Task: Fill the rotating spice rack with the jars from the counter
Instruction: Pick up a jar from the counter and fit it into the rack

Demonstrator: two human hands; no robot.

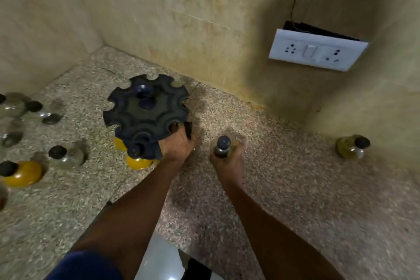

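Observation:
The black rotating spice rack (pixel 145 116) stands on the speckled counter (pixel 284 188), seen from above, with notched slots round its rim. Two yellow-filled jars (pixel 138 162) sit in its near slots. My left hand (pixel 178 145) grips the rack's near right edge. My right hand (pixel 228 157) is just right of the rack, closed round a jar with a dark cap (pixel 223 143). Several more jars lie on the counter at the left, among them a yellow one (pixel 22 174) and a clear one (pixel 68 155). A lone jar (pixel 353 146) stands far right.
Beige tiled walls close in the counter at the back and on the right. A white socket plate (pixel 317 52) hangs loose from the wall with a wire above it. The counter's front edge (pixel 159 229) runs near my forearms.

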